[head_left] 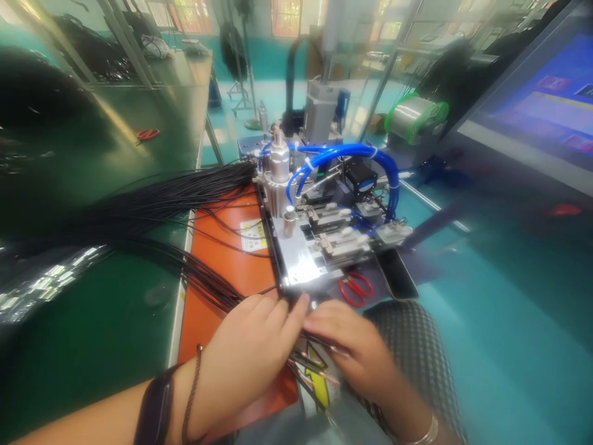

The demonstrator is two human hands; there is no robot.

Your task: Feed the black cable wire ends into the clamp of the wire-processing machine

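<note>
The step in hand appears to be handling black cables [206, 278] at the near edge of the bench machine [301, 262]. They run from the left over the orange table [222, 238], and stripped, coppery ends [324, 374] show beneath the hands. Any next move calls for keeping thin strands together and fingertips clear of the mechanism. The left hand [248, 337] reaches in palm down, its fingers close together, index finger stretched toward the machine's edge; its grip is hidden. The right hand [359, 340] comes from the lower right, fingers curled inward over cables; whether they are pinched cannot be told.
</note>
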